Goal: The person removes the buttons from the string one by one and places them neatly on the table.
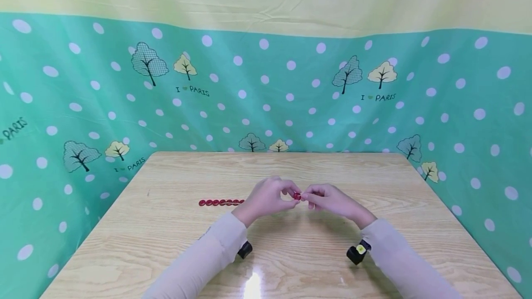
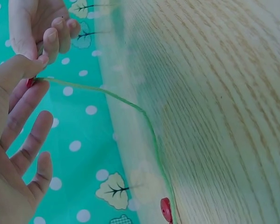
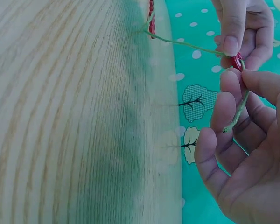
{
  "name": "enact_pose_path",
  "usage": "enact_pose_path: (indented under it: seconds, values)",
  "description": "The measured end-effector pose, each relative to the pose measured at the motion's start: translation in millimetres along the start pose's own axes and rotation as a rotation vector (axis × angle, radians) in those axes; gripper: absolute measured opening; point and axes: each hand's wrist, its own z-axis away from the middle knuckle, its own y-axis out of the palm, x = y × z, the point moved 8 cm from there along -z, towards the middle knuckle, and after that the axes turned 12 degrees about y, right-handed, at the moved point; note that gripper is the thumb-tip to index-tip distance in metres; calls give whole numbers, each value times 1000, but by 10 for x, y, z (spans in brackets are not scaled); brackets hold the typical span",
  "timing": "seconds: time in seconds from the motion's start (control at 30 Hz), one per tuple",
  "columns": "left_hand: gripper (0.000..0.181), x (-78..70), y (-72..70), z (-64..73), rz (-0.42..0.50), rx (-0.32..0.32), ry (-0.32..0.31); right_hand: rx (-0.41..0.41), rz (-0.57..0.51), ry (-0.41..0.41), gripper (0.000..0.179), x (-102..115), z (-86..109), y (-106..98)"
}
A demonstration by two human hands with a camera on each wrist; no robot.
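Observation:
Over the middle of the table, my left hand (image 1: 270, 197) pinches a small round red button (image 3: 236, 62) between thumb and index finger. Facing it from the right, my right hand (image 1: 332, 201) pinches a green string (image 3: 191, 45) right at the button's face. In the right wrist view the string runs up to the button from the left, and its short free end (image 3: 233, 119) hangs past the right hand's fingers. From the button the string (image 2: 102, 90) slopes down to the tabletop. Left of my hands lies a row of red buttons (image 1: 215, 202), partly hidden by my left wrist.
The light wood table (image 1: 187, 257) reaches back to a green curtain (image 1: 266, 91) with white dots and printed trees. Black wrist-worn cameras sit below each sleeve. In the left wrist view one red button (image 2: 166, 210) lies on the wood beside the string.

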Motion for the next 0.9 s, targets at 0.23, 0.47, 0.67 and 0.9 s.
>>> enact_pose_path:
  seconds: [0.23,0.47,0.67,0.9]
  values:
    - [21,12,-43,18,-11,-22,-2,-8,4,9,33,-6,10,-21]
    - [21,77,-41,29,4,-7,-20,-27,8,13,31,-32,26,-86]
    - [21,103,-64,42,25,-9,-29,-21,-9,17,31,-21,33,-102]
    - [19,127,-111,79,10,-6,-47,-36,-8,20,30,-13,58,-162]
